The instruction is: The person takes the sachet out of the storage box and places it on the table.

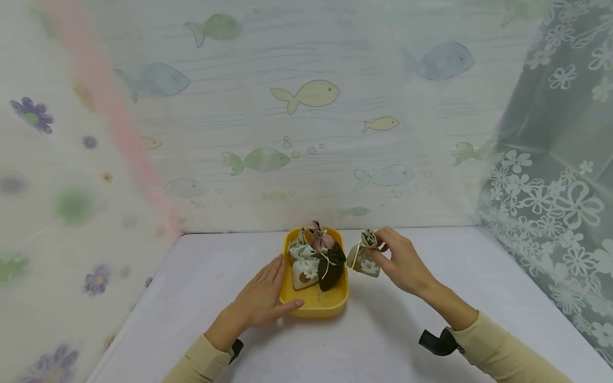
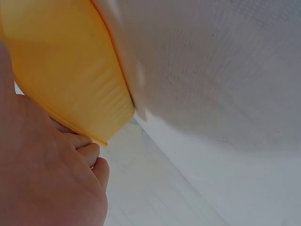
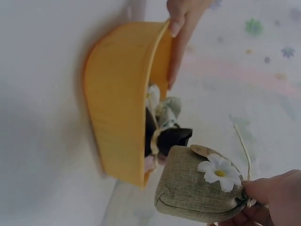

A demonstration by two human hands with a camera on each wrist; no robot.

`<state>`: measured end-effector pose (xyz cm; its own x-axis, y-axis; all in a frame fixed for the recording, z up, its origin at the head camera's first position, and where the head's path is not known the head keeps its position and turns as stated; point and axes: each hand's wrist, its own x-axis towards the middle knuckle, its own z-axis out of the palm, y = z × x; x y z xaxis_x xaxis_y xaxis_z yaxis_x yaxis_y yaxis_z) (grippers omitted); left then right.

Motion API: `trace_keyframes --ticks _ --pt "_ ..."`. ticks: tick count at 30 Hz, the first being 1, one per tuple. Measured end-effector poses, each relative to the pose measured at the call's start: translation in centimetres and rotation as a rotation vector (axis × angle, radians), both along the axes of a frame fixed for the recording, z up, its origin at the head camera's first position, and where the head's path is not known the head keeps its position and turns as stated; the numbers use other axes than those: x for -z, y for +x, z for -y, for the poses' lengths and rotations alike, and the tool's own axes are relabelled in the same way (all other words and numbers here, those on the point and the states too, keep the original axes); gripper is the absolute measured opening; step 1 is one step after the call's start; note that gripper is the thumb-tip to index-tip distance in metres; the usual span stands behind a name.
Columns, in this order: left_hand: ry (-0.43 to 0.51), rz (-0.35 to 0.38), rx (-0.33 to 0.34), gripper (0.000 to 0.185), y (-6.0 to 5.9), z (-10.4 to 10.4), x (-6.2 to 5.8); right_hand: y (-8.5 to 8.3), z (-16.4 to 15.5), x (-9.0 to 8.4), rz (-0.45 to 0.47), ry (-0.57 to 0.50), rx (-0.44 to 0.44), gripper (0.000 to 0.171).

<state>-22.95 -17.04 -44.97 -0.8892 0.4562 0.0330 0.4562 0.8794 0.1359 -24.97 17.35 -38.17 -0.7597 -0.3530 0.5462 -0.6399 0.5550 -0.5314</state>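
Observation:
My right hand (image 1: 404, 261) pinches a grey-green drawstring pouch (image 1: 356, 257) by its gathered neck, just right of a yellow tub (image 1: 313, 313). In the right wrist view this pouch (image 3: 188, 188) hangs tilted, a white daisy (image 3: 219, 173) on its front. Along the tub's left rim lie the straight fingers of my left hand (image 1: 261, 296), the thumb over the near part. Inside the tub sit a light pouch (image 1: 301, 276) with a daisy, a dark brown pouch (image 1: 330, 271) and a mauve pouch (image 1: 321, 240). A pale green gathered top (image 1: 300, 249) shows behind the light one.
The tub stands on a white table (image 1: 215, 266), near its back edge. Behind rises a fish-print curtain (image 1: 306, 133). A flower-print curtain (image 1: 57, 213) hangs at the left, and a sheer sheet with white flowers (image 1: 555, 213) at the right.

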Motion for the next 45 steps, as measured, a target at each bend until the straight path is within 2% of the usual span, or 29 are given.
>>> trace_keyframes --ticks 6,19,30,36,40,45 --pt "-0.009 -0.009 -0.009 0.112 0.0 0.0 0.1 -1.0 -1.2 0.4 -0.019 0.011 -0.008 0.014" --pt "-0.004 -0.029 -0.011 0.112 0.0 -0.1 0.3 -3.2 -3.7 1.0 0.009 0.012 0.09 0.011" --pt "-0.001 -0.043 0.0 0.11 0.0 0.0 0.5 -5.6 -5.6 2.6 0.03 0.019 0.156 0.013" --pt "0.036 -0.035 -0.002 0.108 -0.1 0.0 0.8 -6.6 -6.6 3.1 0.096 0.013 0.207 0.018" --pt "0.026 -0.019 -0.005 0.107 -0.1 -0.2 0.7 -7.0 -7.2 3.2 0.15 -0.002 0.23 0.021" --pt "0.026 -0.035 -0.003 0.107 -0.2 -0.2 0.8 -7.8 -7.8 3.7 0.167 0.005 0.239 0.024"
